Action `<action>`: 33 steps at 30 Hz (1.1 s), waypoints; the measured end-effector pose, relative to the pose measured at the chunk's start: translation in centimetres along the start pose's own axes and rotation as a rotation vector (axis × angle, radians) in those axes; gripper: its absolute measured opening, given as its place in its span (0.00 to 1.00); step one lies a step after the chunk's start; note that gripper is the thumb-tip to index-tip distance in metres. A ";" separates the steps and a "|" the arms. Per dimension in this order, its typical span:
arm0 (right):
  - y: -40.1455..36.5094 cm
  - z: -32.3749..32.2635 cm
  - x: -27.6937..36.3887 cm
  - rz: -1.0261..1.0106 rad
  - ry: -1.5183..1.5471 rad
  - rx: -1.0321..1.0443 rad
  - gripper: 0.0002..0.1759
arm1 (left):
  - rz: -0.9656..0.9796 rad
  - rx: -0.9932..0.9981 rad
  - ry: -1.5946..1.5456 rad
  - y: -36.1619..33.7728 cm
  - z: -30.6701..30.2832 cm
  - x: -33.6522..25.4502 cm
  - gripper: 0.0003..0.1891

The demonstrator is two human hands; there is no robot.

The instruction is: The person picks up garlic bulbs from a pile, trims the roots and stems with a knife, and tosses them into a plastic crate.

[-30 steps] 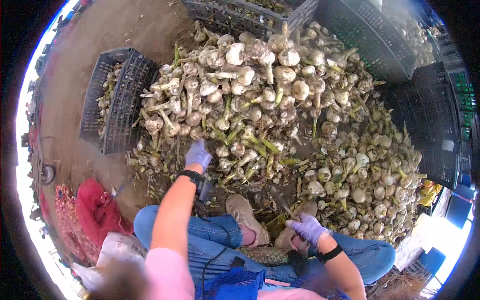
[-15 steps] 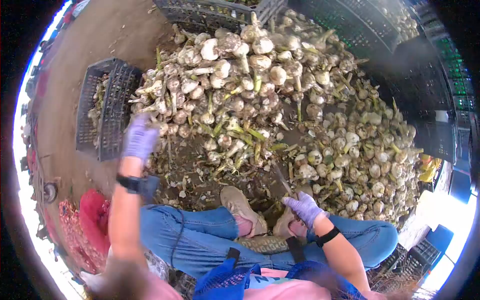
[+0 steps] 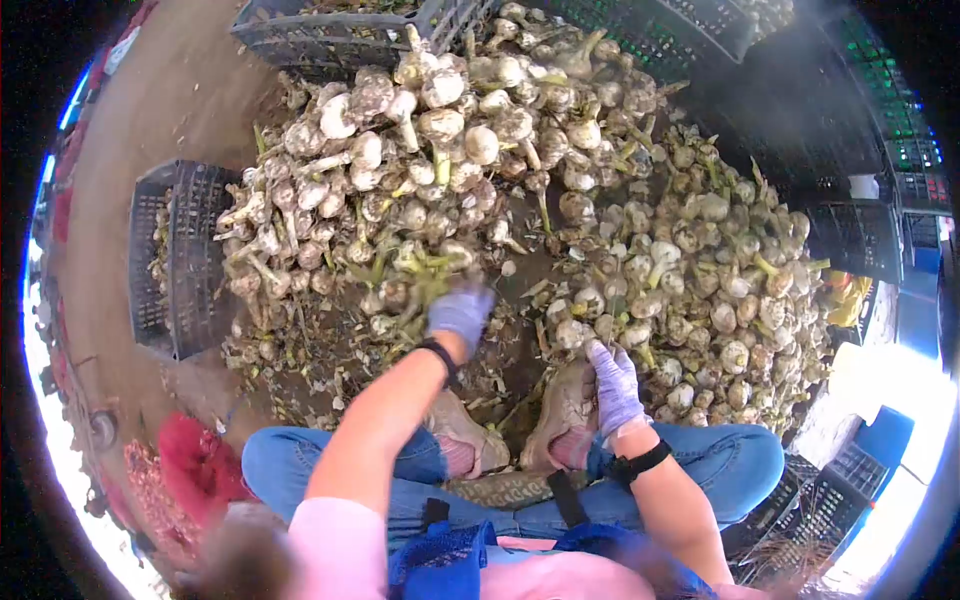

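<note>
My left hand (image 3: pixel 462 315), in a pale purple glove, reaches over the near edge of a heap of garlic bulbs (image 3: pixel 400 130). Motion smears its fingers, so their grip does not show. Blurred green-stemmed garlic (image 3: pixel 428 275) lies at the fingertips. My right hand (image 3: pixel 616 388), gloved alike, is above my shoe, beside a second spread of garlic (image 3: pixel 735 290) on the right. Its fingers are closed round a knife, whose thin blade is hard to make out against the bulbs.
A dark plastic crate (image 3: pixel 180 260) stands at the left and another crate (image 3: pixel 330 40) at the back. Tall dark crates (image 3: pixel 820 140) line the right. My shoes (image 3: pixel 465 440) rest among loose skins and stem scraps. A red cloth (image 3: pixel 195 465) lies at lower left.
My left hand has swung from beside the left crate rightward to the middle garlic. My right hand stays near my shoe, now turned more upright. The whole view has shifted slightly.
</note>
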State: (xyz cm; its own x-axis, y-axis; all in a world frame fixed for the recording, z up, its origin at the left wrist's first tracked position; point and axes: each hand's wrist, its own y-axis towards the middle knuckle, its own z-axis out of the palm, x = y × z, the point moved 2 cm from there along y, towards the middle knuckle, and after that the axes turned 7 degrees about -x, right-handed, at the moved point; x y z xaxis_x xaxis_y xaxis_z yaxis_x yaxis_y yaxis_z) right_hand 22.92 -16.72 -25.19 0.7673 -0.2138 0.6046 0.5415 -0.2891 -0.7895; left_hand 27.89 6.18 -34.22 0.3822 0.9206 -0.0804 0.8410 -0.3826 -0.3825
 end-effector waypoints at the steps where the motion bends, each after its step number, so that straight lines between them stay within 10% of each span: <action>1: 0.4 0.0 -0.4 -0.083 0.057 0.035 0.19 | -0.050 0.085 -0.025 -1.0 -0.2 1.6 0.34; 4: -0.6 0.6 0.5 -0.047 0.078 0.056 0.18 | -0.197 0.199 -0.087 -4.5 -2.9 4.1 0.40; 12: -4.0 1.2 0.5 -0.105 -0.075 0.254 0.20 | -0.736 -0.419 -0.550 -10.4 -5.8 10.1 0.42; 14: -5.1 1.6 0.3 -0.109 -0.157 0.304 0.24 | -0.585 -0.408 -1.159 -12.0 -8.5 10.3 0.35; 22: -17.1 3.1 6.3 -0.982 -0.998 0.654 0.29 | -0.200 -0.311 -1.854 -20.9 -17.6 1.1 0.40; 33: -22.6 3.5 8.4 -1.236 -1.137 0.792 0.29 | 0.108 -0.378 -1.606 -24.0 -20.8 -3.4 0.44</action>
State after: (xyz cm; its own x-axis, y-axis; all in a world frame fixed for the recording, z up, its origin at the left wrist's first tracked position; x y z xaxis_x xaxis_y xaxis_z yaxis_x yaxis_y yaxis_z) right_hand 18.38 -8.73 -2.63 -0.4875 0.5002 0.7157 0.6607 0.7472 -0.0722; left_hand 14.39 10.60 -5.64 -0.1172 -0.0660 -0.9909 0.9702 -0.2207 -0.1000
